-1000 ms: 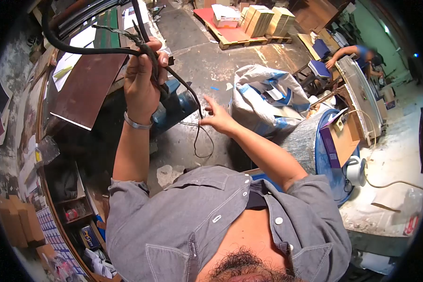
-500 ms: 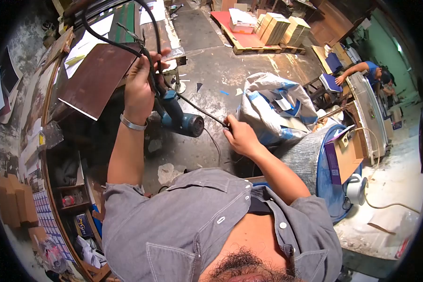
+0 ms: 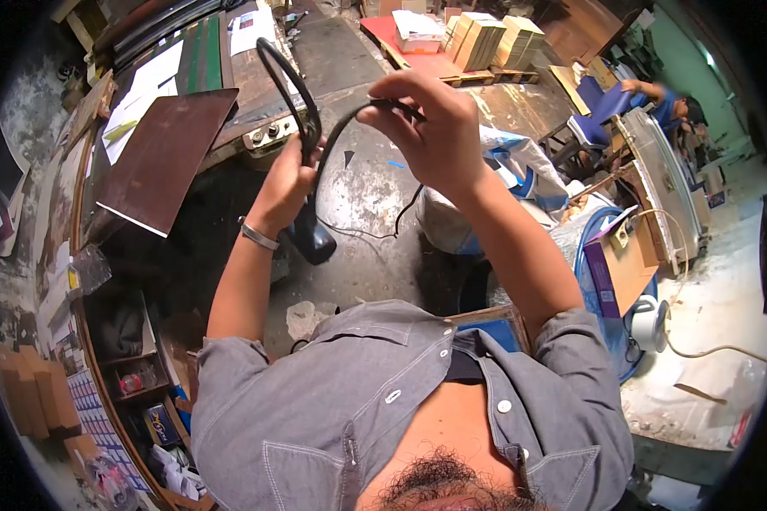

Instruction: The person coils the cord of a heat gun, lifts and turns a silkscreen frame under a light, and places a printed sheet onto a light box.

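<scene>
A looped black cable point(image 3: 293, 75) rises above my left hand point(image 3: 288, 183), whose fingers are wrapped round it. Just below that hand hangs a dark blue power tool point(image 3: 312, 242), partly hidden by the hand and wrist. My right hand point(image 3: 430, 119) is raised to the right of the loop and pinches another stretch of the same cable, which curves down toward my left hand. A thin end of cable dangles under my right hand.
A brown board point(image 3: 169, 153) lies on the workbench at the left. Beyond is a red-topped pallet point(image 3: 392, 41) with paper stacks. To the right are a white sack point(image 3: 520, 162), an open box point(image 3: 631, 264) on a blue-rimmed drum, and another person point(image 3: 669, 111) bending over blue covers.
My right hand has moved up and left with the cable, closer to my left hand. My left hand and the tool sit lower. The other person's arm has shifted, lifting a blue cover.
</scene>
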`<move>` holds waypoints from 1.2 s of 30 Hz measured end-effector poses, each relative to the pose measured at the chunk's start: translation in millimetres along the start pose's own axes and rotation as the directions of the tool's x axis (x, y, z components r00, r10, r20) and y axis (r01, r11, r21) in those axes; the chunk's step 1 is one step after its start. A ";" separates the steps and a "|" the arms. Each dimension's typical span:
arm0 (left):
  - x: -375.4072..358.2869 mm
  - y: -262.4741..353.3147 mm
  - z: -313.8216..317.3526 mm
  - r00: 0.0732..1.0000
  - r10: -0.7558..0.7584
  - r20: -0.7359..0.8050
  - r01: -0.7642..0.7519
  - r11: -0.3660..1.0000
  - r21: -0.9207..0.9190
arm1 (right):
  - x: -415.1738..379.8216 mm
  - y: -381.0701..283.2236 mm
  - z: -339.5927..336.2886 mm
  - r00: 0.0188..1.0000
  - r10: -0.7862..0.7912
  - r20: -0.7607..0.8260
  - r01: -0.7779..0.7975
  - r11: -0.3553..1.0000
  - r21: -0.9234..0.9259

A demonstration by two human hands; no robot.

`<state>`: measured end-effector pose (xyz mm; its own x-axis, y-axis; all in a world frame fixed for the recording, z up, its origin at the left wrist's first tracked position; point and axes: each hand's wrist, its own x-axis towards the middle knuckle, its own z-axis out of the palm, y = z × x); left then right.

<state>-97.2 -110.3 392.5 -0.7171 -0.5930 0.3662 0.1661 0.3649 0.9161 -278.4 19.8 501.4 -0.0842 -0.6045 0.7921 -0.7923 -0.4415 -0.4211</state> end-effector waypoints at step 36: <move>7.1 8.3 -40.4 0.961 0.052 -0.270 -0.096 0.984 -0.151 | -149.7 103.0 25.9 0.710 0.589 0.387 -0.506 0.808 -0.302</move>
<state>-73.5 -140.5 409.3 -0.4979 -0.7450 0.4438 0.3339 0.3076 0.8910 -331.8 47.6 328.1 -0.2928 -0.9454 0.1432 -0.7798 0.1494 -0.6079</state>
